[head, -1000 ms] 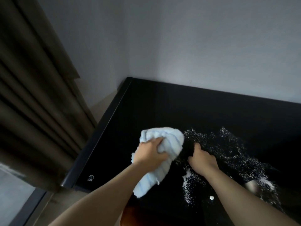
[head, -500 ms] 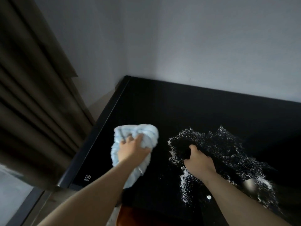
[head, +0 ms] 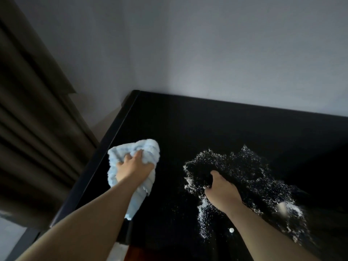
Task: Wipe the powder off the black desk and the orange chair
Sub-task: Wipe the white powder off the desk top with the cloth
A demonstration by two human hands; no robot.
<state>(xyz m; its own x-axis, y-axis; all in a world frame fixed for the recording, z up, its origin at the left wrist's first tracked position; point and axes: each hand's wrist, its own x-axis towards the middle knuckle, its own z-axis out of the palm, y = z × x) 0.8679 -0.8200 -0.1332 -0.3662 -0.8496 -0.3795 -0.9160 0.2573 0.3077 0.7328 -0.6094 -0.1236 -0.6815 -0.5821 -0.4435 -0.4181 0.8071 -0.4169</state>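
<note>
We grip cloth (head: 131, 161) in left hand (head: 132, 169), at nine o'clock of powder (head: 244, 166) on black desk (head: 188, 125). Right hand (head: 222, 193) curled, knuckles resting in powder, holding nothing seen. We judge cloth soft, light; bunch it at middle. Powder loose, scatters easily.

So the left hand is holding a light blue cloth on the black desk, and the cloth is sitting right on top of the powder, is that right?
Not quite. The head view shows the left hand gripping the light blue cloth on the black desk, but the cloth lies left of the powder, apart from it, on bare black surface.
</note>
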